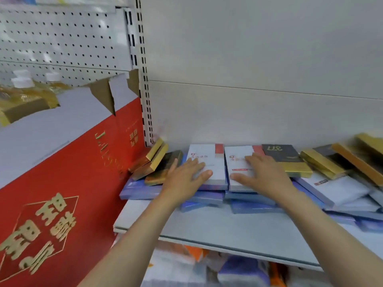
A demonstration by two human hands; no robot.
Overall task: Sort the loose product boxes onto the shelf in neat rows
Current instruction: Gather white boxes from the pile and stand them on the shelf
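The left hand [187,175] lay flat, fingers straight, on a glossy white box [209,164] with a red corner patch. The right hand [262,172] pressed likewise, fingers spread, on its twin [238,162], just right of the first and touching it edge to edge. Both flat rectangular boxes sat atop a loose layer of shiny blue boxes [248,204] on the smooth grey shelf [207,226]. Left of the white pair, slim gold-edged boxes [155,160] leaned tilted against a big red carton [62,183] with gold lettering. Right of the pair lay a matte black box [281,153] with a gold end, then more gold and dark boxes [323,164] piled askew.
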